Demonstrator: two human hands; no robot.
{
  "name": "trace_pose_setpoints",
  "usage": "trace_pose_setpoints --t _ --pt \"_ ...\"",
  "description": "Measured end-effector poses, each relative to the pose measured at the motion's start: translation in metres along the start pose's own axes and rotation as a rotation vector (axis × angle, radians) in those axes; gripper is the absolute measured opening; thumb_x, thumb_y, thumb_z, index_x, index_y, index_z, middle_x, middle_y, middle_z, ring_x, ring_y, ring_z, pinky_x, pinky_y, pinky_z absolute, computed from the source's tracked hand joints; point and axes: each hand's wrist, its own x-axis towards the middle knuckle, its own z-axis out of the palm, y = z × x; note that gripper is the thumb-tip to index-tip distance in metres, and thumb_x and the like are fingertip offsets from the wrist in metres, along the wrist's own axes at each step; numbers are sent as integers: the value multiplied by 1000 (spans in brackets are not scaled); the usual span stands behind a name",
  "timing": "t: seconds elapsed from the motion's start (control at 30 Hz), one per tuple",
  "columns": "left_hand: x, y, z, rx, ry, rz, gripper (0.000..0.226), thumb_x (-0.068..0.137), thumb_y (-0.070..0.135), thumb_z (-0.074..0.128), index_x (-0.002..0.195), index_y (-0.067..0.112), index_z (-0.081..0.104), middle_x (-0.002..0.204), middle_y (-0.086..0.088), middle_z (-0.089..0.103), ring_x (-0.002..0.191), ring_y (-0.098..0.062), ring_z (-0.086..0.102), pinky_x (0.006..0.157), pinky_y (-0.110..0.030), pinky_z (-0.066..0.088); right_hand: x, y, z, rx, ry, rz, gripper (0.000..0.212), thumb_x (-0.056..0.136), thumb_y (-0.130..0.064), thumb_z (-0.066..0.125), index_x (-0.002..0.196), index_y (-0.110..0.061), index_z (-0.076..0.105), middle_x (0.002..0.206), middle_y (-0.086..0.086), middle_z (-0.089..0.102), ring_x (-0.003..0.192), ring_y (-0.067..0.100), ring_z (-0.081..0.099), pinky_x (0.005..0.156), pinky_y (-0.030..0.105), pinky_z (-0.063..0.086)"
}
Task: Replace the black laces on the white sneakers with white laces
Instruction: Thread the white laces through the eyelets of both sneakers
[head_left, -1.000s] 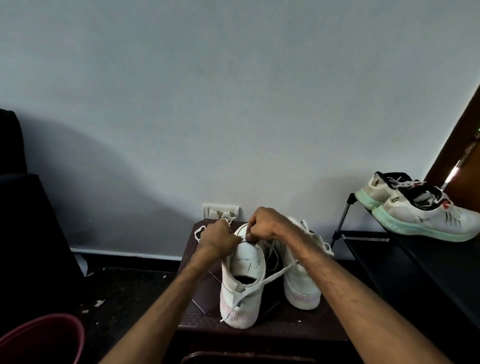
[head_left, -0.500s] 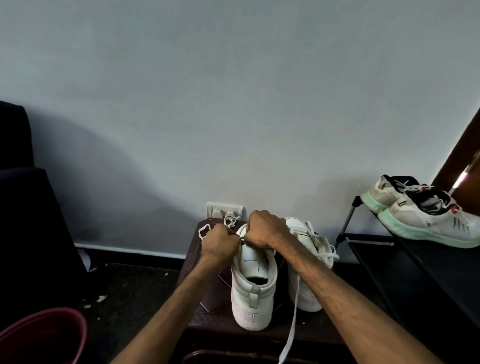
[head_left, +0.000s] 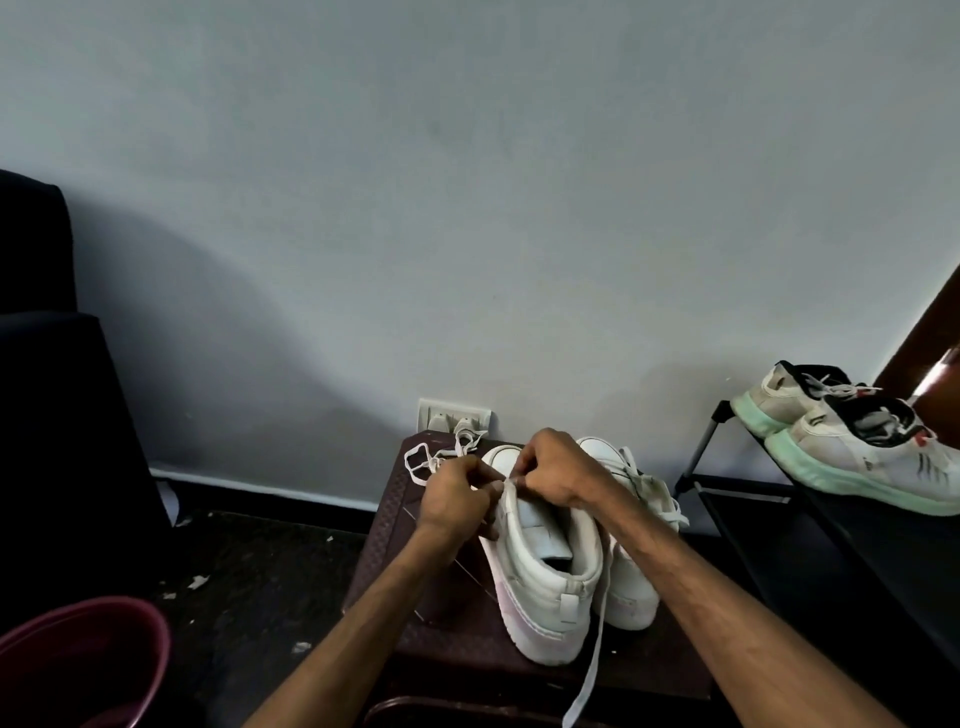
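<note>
Left hand (head_left: 457, 499) and right hand (head_left: 553, 475) pinch white lace (head_left: 597, 639) at sneaker (head_left: 550, 587) (eyelets hidden).

Item: two white sneakers standing side by side on a dark brown stool (head_left: 389, 545), heels toward the camera.
- Near sneaker (head_left: 545, 587): left hand (head_left: 454, 493) and right hand (head_left: 550, 473) are meeting over its front, both pinching a white lace (head_left: 590, 670); one end is hanging past the stool's edge.
- Second sneaker (head_left: 631, 597): sitting just right of the first, touching it.
- Loose lace (head_left: 418, 462): lying at the stool's far corner, below a wall socket (head_left: 454, 415).
- Green-soled pair (head_left: 857, 457): resting on a black rack (head_left: 727, 488) at right.
- Maroon bucket (head_left: 83, 660): sitting lower left.
</note>
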Motion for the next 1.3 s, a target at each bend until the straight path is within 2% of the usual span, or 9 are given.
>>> trace_pose_setpoints --t 0.13,0.23,0.4,0.57,0.7,0.97,1.1,1.2,1.3 --pt "0 -6 4 38 75 32 8 92 11 62 88 4 63 61 -2 62 36 -6 54 40 -22 48 10 10 1 137 -68 40 32 92 -25 59 90 4 73 98 21 72 84 25 67 77 35 51" --pt "6 -12 -1 -116 37 -80 14 98 9 48 93 -1 56 63 -8 59 38 -14 57 44 -25 51 9 12 5 211 -90 28 51 93 -51 54 81 -5 72 92 12 74 85 18 66 86 39 50" --pt "3 -24 -16 -478 -23 -248 20 104 10 38 106 -7 49 91 -17 55 50 -20 62 46 -34 57 2 8 10 167 -52 -4 53 90 -59 56 57 -17 51 58 -6 49 59 12 45 64 34 35" --pt "7 -29 -13 -45 90 44 12 96 26 57 102 16 63 89 -1 67 73 -18 66 63 -41 59 1 8 12 168 -36 -12 31 80 -45 72 70 -16 69 72 -3 67 75 16 60 72 36 45" --pt "14 -25 -5 276 114 197 10 88 30 67 88 21 71 82 12 67 81 -10 62 76 -29 48 1 8 11 160 -45 -34 21 67 -44 69 67 -23 72 75 1 71 83 22 66 78 43 50" --pt "29 -32 -50 -332 168 -183 21 95 22 60 84 5 66 70 -13 58 59 -19 47 53 -32 43 -1 5 5 200 -42 -53 23 71 -27 80 54 -32 66 89 5 70 91 23 65 85 41 49" --pt "21 -36 -74 442 461 116 24 96 30 51 101 11 64 105 -10 63 95 -30 58 77 -43 49 -5 3 6 266 -41 -40 24 74 -18 79 60 -23 60 93 10 72 95 27 64 88 43 47" --pt "4 -10 -49 520 239 410 17 96 26 53 105 22 66 107 2 64 100 -19 58 80 -35 48 -3 5 8 300 -52 -32 22 70 -19 80 60 -15 61 92 11 71 96 31 65 90 47 47" --pt "6 -6 -21 591 62 403 17 94 29 56 105 26 69 108 3 66 101 -18 61 82 -34 49 0 8 12 315 -47 -28 20 61 -28 77 61 -14 63 84 12 71 92 33 66 90 52 49"
